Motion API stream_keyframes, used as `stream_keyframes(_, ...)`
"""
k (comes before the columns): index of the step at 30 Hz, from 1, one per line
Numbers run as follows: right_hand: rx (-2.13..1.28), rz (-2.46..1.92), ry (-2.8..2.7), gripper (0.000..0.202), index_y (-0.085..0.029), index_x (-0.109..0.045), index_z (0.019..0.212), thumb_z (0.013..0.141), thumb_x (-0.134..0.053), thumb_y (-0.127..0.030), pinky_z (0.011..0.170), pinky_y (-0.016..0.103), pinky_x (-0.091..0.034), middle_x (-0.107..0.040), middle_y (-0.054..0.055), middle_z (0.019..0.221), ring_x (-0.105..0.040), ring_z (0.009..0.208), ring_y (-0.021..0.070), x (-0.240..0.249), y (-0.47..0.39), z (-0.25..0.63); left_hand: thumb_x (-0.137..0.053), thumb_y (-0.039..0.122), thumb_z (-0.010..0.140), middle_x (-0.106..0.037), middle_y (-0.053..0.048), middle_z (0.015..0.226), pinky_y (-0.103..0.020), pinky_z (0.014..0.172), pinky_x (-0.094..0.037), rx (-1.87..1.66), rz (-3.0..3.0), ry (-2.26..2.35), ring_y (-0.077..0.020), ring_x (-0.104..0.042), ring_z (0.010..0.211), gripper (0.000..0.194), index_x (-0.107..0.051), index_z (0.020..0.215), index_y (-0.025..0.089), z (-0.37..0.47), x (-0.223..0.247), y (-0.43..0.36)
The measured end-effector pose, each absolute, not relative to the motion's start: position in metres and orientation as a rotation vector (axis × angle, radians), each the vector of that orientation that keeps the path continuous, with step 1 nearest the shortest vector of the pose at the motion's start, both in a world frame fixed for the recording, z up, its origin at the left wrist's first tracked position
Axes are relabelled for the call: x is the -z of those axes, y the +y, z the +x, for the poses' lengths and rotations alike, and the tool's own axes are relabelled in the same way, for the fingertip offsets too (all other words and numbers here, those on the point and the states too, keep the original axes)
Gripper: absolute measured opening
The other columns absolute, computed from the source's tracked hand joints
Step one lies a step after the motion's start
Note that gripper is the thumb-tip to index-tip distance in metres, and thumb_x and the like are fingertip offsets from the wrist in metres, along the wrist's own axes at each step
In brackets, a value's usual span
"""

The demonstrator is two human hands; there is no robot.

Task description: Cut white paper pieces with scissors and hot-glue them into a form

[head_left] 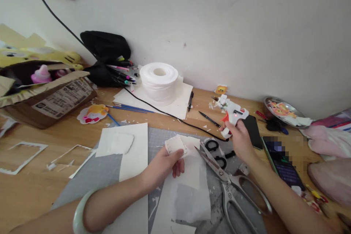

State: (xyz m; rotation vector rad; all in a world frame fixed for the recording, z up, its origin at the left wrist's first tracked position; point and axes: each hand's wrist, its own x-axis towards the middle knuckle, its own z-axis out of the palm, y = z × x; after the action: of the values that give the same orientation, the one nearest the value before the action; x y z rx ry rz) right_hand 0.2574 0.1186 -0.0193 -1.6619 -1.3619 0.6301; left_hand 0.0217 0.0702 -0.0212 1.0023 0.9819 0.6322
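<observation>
Between thumb and fingers, my left hand (167,161) pinches a small white paper piece (177,145) with dark marks along its edges. A white hot glue gun (233,115) with an orange trigger is in my right hand (239,135), its nozzle pointing up and to the left. From the base of its handle a black cord (170,114) runs left toward the wall socket. Below my hands lie white paper sheets (137,164) and a translucent sheet (192,197) on a grey cutting mat (93,175). Large metal scissors (225,177) rest open beside black-handled scissors (211,145).
A white tissue roll (159,84) stands on paper at the back. A brown parcel bag (55,98) and black pencil case (105,47) are on the left. To the right are a phone (285,168), a dark flat object (251,129) and a metal bowl (285,109) of cutouts.
</observation>
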Motion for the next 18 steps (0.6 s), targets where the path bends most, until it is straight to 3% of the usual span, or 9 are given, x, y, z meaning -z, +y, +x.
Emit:
stream_keyframes(4,-0.538,-1.551,-1.350,0.025,-0.020,-0.046,0.085,0.077,-0.050,-0.043,0.067,0.030,-0.047,-0.061,0.003,0.075,-0.058,0.070,0.0160,0.027,0.089,0.248,-0.034,0.034,0.081,-0.041,0.003,0.041,-0.025,0.048,-0.032,-0.646,1.079,1.092,-0.0113,-0.039,0.042,0.043,-0.044,0.042,0.019,0.021,0.016,0.069)
stream_keyframes(9,-0.425,-1.737,-1.474,0.038,-0.019,-0.049,0.077,0.059,-0.070,-0.044,0.058,0.032,-0.049,-0.062,0.004,0.068,-0.058,0.061,0.0185,0.038,0.081,0.247,-0.031,0.026,0.079,-0.033,0.005,0.040,-0.025,0.049,-0.029,-0.633,1.137,1.153,-0.0112,-0.034,0.044,0.038,-0.032,0.041,0.022,0.023,0.009,0.070)
stream_keyframes(18,-0.302,-1.614,-1.785,0.015,-0.020,-0.061,0.074,0.068,-0.063,-0.034,0.063,0.037,-0.053,-0.068,0.008,0.074,-0.065,0.069,0.0240,0.041,0.080,0.252,-0.040,0.026,0.076,-0.031,0.008,0.045,-0.024,0.045,-0.025,-0.583,0.917,1.259,-0.0105,-0.028,0.044,0.016,-0.039,0.060,0.022,0.018,0.024,0.066)
